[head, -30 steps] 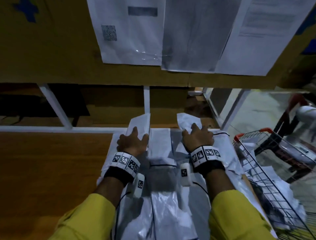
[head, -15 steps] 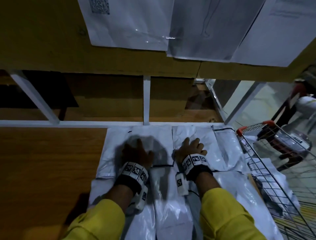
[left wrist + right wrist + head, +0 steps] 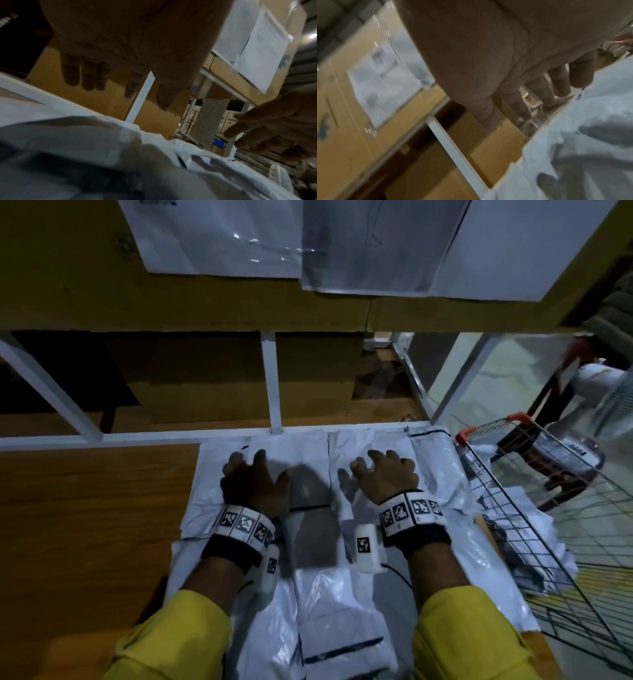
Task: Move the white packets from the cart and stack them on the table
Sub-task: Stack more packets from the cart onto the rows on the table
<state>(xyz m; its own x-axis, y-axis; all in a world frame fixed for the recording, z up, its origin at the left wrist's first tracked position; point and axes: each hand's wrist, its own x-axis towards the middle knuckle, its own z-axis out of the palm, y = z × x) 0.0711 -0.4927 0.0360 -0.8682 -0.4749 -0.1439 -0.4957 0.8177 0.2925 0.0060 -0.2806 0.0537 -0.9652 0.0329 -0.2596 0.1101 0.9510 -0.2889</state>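
Several white packets [image 3: 291, 450] lie flat in overlapping rows on the right part of the wooden table [image 3: 96, 525]. My left hand [image 3: 255, 481] hovers just above the far-left packets with fingers spread and relaxed, holding nothing. To its right, over the neighbouring packets [image 3: 356, 446], my right hand [image 3: 385, 479] is the same. The left wrist view shows the left hand [image 3: 133, 40] with fingers [image 3: 85, 75] hanging clear of a packet [image 3: 85, 148]. The right hand [image 3: 488, 54] is likewise just off a packet [image 3: 590, 135]. More white packets [image 3: 534, 529] remain in the wire cart [image 3: 513, 501] on the right.
A white metal rail [image 3: 137, 436] and upright [image 3: 272, 381] border the table's far edge. Behind them sit cardboard boxes [image 3: 205, 378]. A cardboard panel with taped paper sheets [image 3: 219, 234] overhangs above. The cart's red-cornered rim [image 3: 462, 436] stands against the table's right side.
A second ago my hands held two packets with their far ends raised. The packets now lie flat, and both hands have let go and lifted slightly.
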